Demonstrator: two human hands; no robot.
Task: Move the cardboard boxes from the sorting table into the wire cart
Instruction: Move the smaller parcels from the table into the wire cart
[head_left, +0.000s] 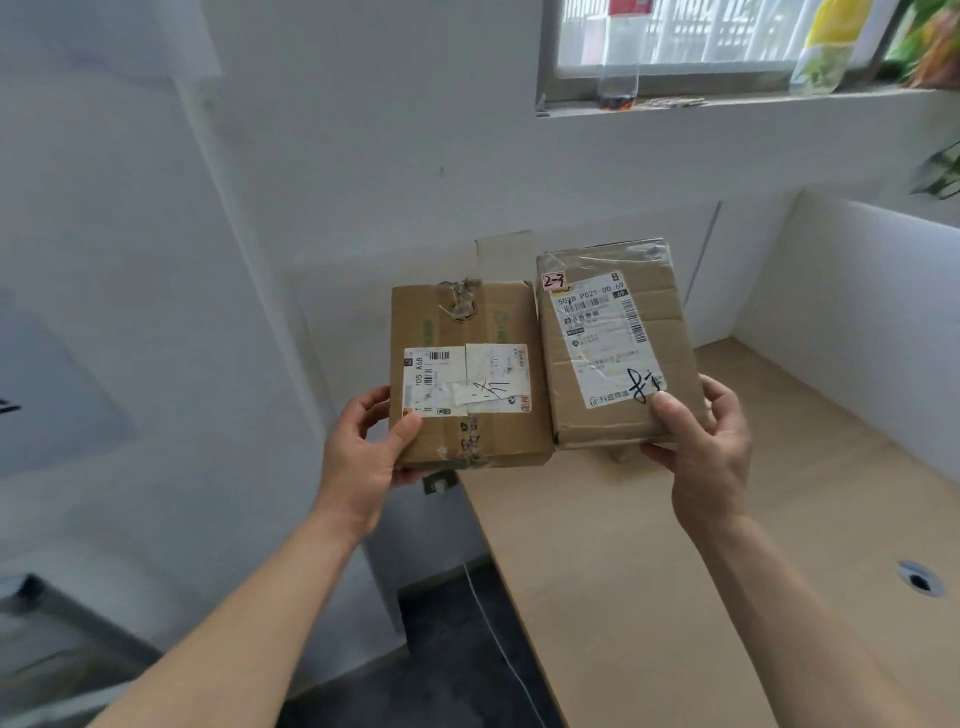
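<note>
Two cardboard boxes are held side by side in the air above the near left end of the sorting table (649, 571). My left hand (363, 457) grips the left box (467, 322) at its lower left corner, thumb on top beside its white label. My right hand (706, 447) grips the right box (660, 301) at its lower right corner, thumb pressed on the shipping label marked in black pen. The boxes touch along their inner edges. The wire cart is not clearly in view.
White walls stand behind and left of the table, and a white partition (857, 291) lines its right side. A windowsill (727, 98) above holds a glass and bags. A cable hole (919, 579) sits in the tabletop at right. Dark floor (452, 649) lies beside the table.
</note>
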